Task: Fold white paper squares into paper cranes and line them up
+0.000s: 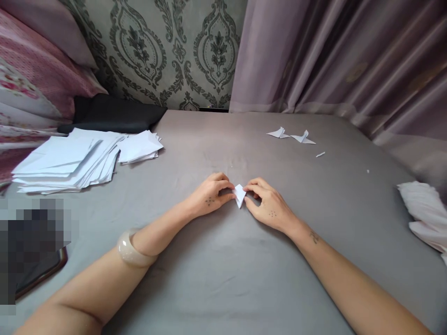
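Note:
A small folded piece of white paper [239, 194], kite-shaped with a point toward me, lies between my hands at the middle of the grey surface. My left hand [213, 193] pinches its left edge between thumb and fingers. On the opposite edge, my right hand [267, 202] grips the paper with thumb and fingertips. Both palms face down or inward, close to the surface. A pale bangle [132, 249] circles my left forearm.
Two folded white paper shapes with pointed wings [303, 137] stand at the far right, near a small white scrap [320, 154]. Stacks of white paper [66, 158] lie at left, before a black cloth-like item [115, 114]. Crumpled white fabric [424, 209] lies far right.

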A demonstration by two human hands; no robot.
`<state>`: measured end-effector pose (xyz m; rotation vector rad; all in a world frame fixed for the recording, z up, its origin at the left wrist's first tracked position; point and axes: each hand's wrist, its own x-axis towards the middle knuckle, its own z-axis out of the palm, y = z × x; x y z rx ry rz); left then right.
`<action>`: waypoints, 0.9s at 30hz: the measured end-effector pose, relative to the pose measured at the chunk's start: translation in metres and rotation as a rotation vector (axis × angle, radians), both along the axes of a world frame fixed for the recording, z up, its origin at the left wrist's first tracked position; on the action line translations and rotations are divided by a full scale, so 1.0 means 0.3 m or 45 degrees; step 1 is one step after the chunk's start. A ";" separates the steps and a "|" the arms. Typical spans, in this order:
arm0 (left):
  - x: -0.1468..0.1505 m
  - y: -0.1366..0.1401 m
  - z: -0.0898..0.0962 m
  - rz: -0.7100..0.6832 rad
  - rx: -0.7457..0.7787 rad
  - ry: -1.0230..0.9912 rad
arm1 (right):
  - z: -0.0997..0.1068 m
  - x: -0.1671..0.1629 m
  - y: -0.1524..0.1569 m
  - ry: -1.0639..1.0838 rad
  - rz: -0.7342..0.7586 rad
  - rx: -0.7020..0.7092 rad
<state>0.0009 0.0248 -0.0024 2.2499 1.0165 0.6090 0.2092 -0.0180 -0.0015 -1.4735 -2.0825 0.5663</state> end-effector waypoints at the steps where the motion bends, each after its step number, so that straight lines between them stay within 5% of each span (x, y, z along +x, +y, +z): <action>1: 0.000 0.001 -0.001 -0.006 0.006 0.001 | 0.001 0.000 0.000 0.002 0.003 0.002; 9: 0.004 0.001 -0.023 -0.014 0.163 0.012 | -0.010 -0.004 0.018 0.032 -0.038 -0.005; 27: 0.052 0.001 -0.030 0.241 -0.064 -0.023 | -0.010 -0.006 0.059 0.238 -0.159 -0.161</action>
